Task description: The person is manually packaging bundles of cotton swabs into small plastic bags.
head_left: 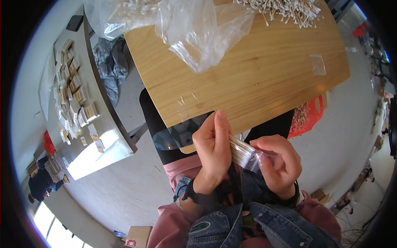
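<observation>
Currently, left hand (213,144) grips a bundle of cotton swabs (240,151); right hand (282,162) pinches a clear sleeve (257,160) at the bundle's right end. Bundle sits between the hands, by the surface's (256,78) near edge. On the surface: crumpled clear bag (194,31), loose swab pile (289,10) far side, small clear packet (318,65) right. Red bag (317,113) with swabs shows past the near right edge.

The table (269,70) offers passage beside the obstructing bag (200,39).
</observation>
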Demonstrator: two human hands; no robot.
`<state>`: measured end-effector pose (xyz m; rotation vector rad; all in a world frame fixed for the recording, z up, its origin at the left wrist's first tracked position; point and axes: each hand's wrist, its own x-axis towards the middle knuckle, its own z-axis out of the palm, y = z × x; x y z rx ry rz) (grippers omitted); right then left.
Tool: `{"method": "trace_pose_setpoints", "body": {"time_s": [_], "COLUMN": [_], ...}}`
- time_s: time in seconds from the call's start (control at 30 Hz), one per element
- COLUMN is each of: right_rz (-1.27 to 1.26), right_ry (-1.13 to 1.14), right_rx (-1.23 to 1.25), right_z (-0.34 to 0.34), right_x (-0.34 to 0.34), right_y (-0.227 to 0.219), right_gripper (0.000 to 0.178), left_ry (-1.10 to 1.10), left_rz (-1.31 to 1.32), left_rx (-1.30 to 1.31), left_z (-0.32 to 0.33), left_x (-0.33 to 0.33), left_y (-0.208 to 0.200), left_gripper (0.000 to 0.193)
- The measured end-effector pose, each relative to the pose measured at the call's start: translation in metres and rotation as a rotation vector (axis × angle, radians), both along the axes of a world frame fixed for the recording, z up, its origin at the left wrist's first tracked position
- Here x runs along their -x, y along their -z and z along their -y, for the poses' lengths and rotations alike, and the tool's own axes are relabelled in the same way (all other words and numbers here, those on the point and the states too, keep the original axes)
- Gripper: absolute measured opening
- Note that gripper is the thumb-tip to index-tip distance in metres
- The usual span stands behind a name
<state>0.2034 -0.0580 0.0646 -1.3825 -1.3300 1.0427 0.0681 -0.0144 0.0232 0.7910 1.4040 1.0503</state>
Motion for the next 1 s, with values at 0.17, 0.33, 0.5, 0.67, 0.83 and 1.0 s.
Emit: {"method": "trace_pose_setpoints", "body": {"time_s": [0.17,0.33,0.5,0.67,0.83,1.0], "right_rz": [0.342,0.431,0.457,0.430,0.375,0.297], "right_ry": [-0.058,-0.137,-0.145,-0.110,-0.041,0.017], "right_rx": [-0.254,-0.335,-0.363,-0.329,-0.259,-0.194], "right_z": [-0.006,-0.014,-0.015,-0.013,-0.007,-0.005], "right_x": [-0.001,-0.007,-0.007,-0.004,0.001,0.004], "right_y": [0.004,0.001,0.002,0.001,0.001,0.001], "right_gripper": [0.031,0.032,0.031,0.028,0.024,0.023], "left_ry": [0.016,0.025,0.035,0.033,0.026,0.004], "left_rz": [-0.087,-0.134,-0.138,-0.141,-0.112,-0.095], "left_rx": [-0.023,-0.058,-0.058,-0.071,-0.076,-0.064], "left_z": [-0.002,-0.002,-0.001,0.000,0.001,0.003], "left_x": [0.001,0.001,0.001,0.001,-0.001,-0.002], "left_y": [-0.002,-0.002,-0.001,-0.003,-0.002,-0.003], "left_gripper": [0.043,0.040,0.038,0.038,0.038,0.038]}}
